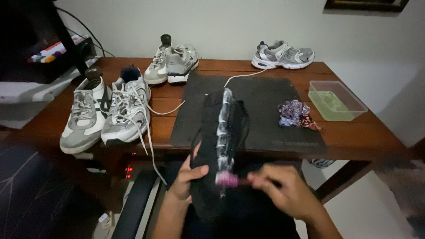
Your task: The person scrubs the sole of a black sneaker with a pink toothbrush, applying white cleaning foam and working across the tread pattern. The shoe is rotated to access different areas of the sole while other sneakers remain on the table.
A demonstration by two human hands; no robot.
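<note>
gripping black shoe (217,146) in left hand (188,177), brush (228,179) in right hand (287,192)

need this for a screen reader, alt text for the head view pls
A person's left hand holds up a black shoe streaked with white foam, while the right hand works a pink brush against it. Behind, grey-and-white sneakers sit on a wooden table.

A clear rectangular plastic box (337,100) with pale green contents stands on the wooden table, well beyond and right of the right hand (285,191); no labels, signs, screens.
</note>
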